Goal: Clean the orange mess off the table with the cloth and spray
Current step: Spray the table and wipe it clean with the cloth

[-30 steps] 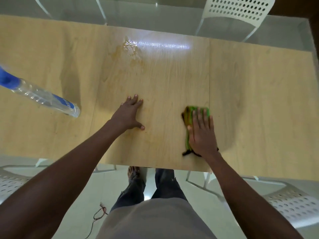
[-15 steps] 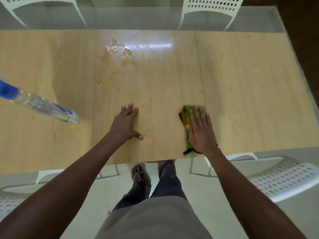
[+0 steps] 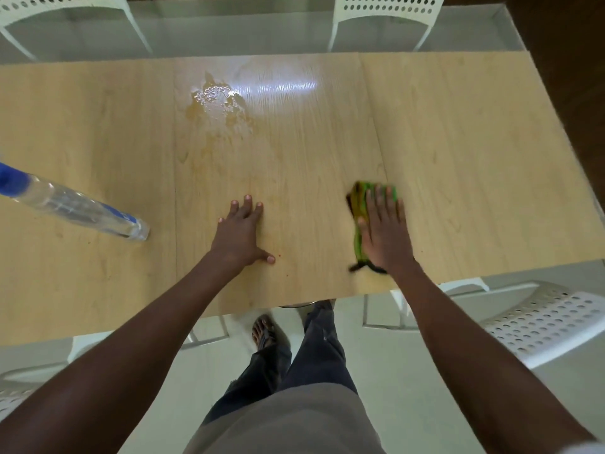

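An orange, wet-looking mess (image 3: 220, 104) spreads over the far middle of the wooden table (image 3: 458, 142). A green cloth (image 3: 359, 204) lies near the front edge, and my right hand (image 3: 383, 229) presses flat on it with straight fingers. My left hand (image 3: 240, 232) rests flat on the bare wood to the left of the cloth, fingers spread. A clear spray bottle (image 3: 75, 204) with a blue top stands at the left, well apart from both hands. The mess lies far beyond both hands.
White perforated chairs stand at the far side (image 3: 386, 14) and at the near right (image 3: 540, 319). The table's front edge runs just behind my wrists. My legs and a sandalled foot (image 3: 265, 332) are on the pale floor below.
The view has shifted, so more of the table's far edge and the chairs show. Both hands stay flat in the same places, the right one on the cloth.
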